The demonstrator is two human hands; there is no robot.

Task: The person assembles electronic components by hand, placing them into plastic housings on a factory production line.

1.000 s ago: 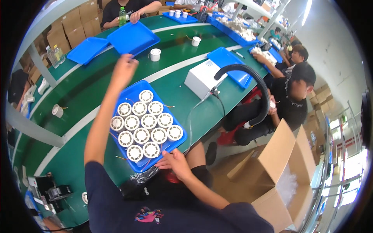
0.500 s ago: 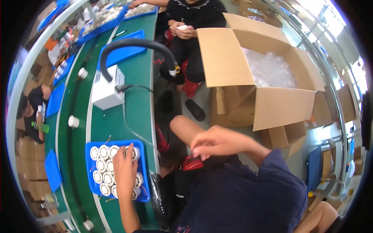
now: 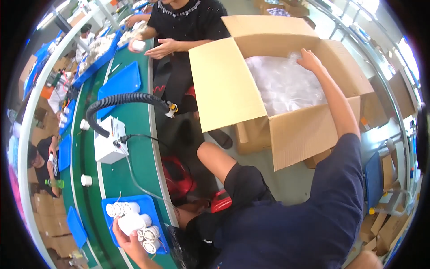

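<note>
Overhead, largest to smallest:
Conveyor table: long, green, curving up the left side; bearing trays, cups and a machine.
Cardboard box: open, flaps spread, standing on the floor to the right of the table; filled with clear plastic bags.
Co-worker: black shirt, seated beyond the box at the table's far end, both hands over the table edge, one holding a small white item.
Black hose: arching over the table from the white machine box toward the aisle; between near tray and far trays.
Blue tray: at the near table edge, holding white round parts in rows.
Empty blue tray: farther up, beyond the hose.
Right hand: stretched far out into the box, resting on the plastic at the back wall; fingers spread and loose, gripping nothing clearly.
Left hand: on the near tray, fingers curled around one white round part, lifted just above the rest.
White cups: single, standing on the green belt left of the machine, well apart.
</note>
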